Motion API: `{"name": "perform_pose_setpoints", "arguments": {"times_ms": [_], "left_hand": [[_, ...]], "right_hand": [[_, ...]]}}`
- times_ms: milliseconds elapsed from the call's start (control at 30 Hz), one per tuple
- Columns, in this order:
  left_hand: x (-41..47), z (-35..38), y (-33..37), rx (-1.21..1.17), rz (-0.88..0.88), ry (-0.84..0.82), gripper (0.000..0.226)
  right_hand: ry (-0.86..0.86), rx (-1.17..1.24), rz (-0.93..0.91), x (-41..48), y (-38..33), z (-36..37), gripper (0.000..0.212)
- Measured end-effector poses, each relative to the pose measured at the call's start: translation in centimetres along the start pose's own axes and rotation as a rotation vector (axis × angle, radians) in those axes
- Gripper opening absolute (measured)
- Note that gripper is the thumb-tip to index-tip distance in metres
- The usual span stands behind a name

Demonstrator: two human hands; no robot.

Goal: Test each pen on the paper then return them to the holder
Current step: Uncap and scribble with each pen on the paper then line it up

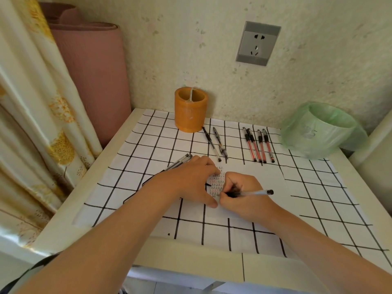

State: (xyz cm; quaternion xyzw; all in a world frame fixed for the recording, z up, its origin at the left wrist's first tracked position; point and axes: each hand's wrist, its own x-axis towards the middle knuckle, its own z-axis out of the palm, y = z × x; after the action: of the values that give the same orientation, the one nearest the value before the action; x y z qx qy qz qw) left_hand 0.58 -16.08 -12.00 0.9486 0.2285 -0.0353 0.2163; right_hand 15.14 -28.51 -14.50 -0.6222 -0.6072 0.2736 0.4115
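Note:
My right hand [244, 194] grips a clear pen with a black cap end [257, 193], its tip down on the white paper [261, 168] among rows of small black and red marks [217, 181]. My left hand [191, 179] lies flat on the paper's left part, fingers spread, and covers the lower ends of two or three pens [180, 161] that stick out toward the upper left. The orange holder [190, 109] stands empty at the back by the wall. Two black pens [215, 143] and several red pens [258, 145] lie in rows behind the paper.
A bin lined with a green bag [322, 130] sits at the back right corner. The checked cloth [148, 145] covers the small white table [118, 132]. A pink roll [95, 71] and a curtain [31, 102] stand left. A wall socket [257, 43] is above.

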Motion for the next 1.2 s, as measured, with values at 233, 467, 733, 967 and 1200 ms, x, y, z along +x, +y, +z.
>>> {"name": "perform_pose_setpoints", "arguments": {"times_ms": [233, 467, 733, 967, 1200], "left_hand": [[-0.1, 0.1, 0.0, -0.009, 0.0, -0.002, 0.092], [0.0, -0.1, 0.0, -0.004, 0.0, -0.005, 0.092], [0.0, -0.1, 0.1, 0.002, -0.008, -0.01, 0.09], [0.0, -0.2, 0.1, 0.0, -0.014, -0.017, 0.091], [-0.1, 0.0, 0.1, 0.007, -0.017, -0.003, 0.091]], "right_hand": [[-0.019, 0.029, 0.022, 0.0, 0.2, -0.3, 0.022], [-0.015, -0.005, 0.026, 0.1, 0.1, -0.1, 0.024], [-0.016, -0.029, 0.022, -0.1, 0.1, -0.1, 0.017], [-0.042, -0.028, 0.053, -0.2, -0.5, -0.2, 0.017], [-0.045, -0.011, 0.088, -0.2, -0.9, -0.3, 0.028]]}}
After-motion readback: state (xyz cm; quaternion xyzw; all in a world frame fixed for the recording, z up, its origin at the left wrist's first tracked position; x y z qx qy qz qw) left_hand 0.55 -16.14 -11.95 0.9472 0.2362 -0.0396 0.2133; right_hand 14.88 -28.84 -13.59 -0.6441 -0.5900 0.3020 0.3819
